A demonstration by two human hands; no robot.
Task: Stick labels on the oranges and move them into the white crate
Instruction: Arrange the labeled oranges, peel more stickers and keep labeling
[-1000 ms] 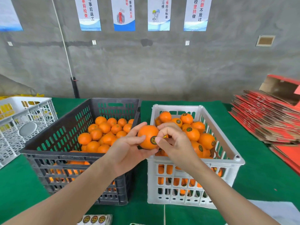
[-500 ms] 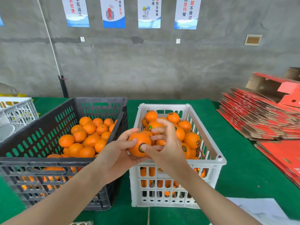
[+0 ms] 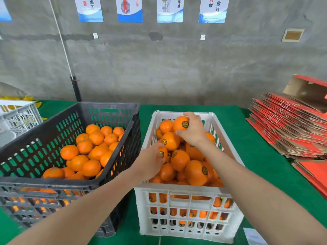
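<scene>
Oranges (image 3: 92, 152) fill black crate (image 3: 53, 182) and white crate (image 3: 185, 189); right hand (image 3: 193, 129) grips one orange (image 3: 180, 123).

red flattened cartons (image 3: 292, 131), seemingly cardboard, lie stacked on the green table cover (image 3: 247, 138) at right.

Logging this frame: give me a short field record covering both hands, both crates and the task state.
right hand: grips a labelled orange above the far end of the white crate
left hand: low over the white crate, against the fruit; blurred, grip unclear
white crate contents: heaped fruit pile, several round labels showing
black crate: left of the white one, holds plain oranges with no labels visible
right side: stacked red cartons
task state: held orange labelled, not yet released
</scene>
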